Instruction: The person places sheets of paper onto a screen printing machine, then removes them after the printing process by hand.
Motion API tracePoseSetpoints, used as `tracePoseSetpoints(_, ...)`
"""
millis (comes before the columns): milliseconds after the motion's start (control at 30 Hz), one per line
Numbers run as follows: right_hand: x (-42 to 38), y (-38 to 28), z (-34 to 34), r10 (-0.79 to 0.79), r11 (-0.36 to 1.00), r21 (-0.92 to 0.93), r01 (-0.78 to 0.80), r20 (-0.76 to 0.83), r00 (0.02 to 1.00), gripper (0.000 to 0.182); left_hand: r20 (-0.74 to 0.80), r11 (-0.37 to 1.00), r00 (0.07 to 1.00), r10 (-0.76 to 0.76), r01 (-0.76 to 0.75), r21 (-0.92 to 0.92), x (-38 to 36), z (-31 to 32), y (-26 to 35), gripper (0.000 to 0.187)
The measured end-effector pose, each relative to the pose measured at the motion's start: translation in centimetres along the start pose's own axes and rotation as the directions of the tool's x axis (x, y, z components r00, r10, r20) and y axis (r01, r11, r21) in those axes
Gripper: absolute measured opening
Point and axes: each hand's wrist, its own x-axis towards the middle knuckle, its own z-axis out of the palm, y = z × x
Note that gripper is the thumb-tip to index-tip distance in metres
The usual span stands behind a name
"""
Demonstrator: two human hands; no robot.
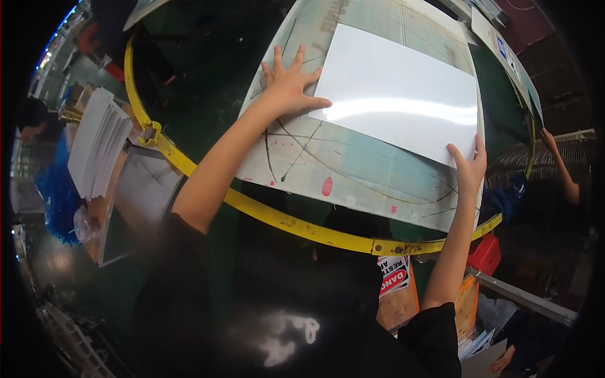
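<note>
A blank white glossy sheet (403, 88) lies on a worn, pale board (353, 183) marked with dark lines and pink spots. At the sheet's left edge my left hand (291, 85) is spread flat on the board, its thumb touching the sheet's lower left corner. My right hand (469, 165) is at the sheet's lower right corner, thumb on top of it and the other fingers along its right edge. Those fingers are apart, and part of them is hidden by the edge.
A yellow curved rail (283, 225) runs between my body and the board. Stacked white sheets (97, 145) stand at left beside blue plastic (58, 189). A red container (484, 254) and a danger sign (395, 277) are lower right. Other people's arms (561, 167) show at right.
</note>
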Motion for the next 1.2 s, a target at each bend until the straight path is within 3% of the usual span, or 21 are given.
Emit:
tracePoseSetpoints(367,0.5,1.7,1.2,0.001,1.0,0.02,-0.002,0.061,0.998,0.079,-0.019,0.991,1.0,-0.025,0.027,0.132,0.0,-0.1,0.1,0.081)
tracePoseSetpoints(967,0.3,1.1,1.4,0.054,0.987,-0.159,-0.033,0.133,0.99,0.086,-0.098,0.984,0.995,-0.024,0.041,0.176,-0.5,0.0,0.8,0.08)
tracePoseSetpoints(1067,0.3,1.3,1.6,0.034,0.978,-0.208,-0.008,0.12,0.992,0.083,-0.085,0.97,0.996,-0.04,0.059,0.236,-0.4,-0.4,1.3,0.078)
tracePoseSetpoints(1167,0.0,0.7,1.5,0.119,0.957,-0.28,-0.076,0.14,0.983,0.08,-0.238,0.968,0.969,0.061,0.001,0.252,-0.4,0.2,1.1,0.075)
tracePoseSetpoints(1200,-0.6,0.4,1.6,0.007,0.911,-0.412,0.02,0.063,0.998,0.063,-0.188,0.964,0.981,0.039,0.012,0.266,-0.4,-0.2,1.7,0.073)
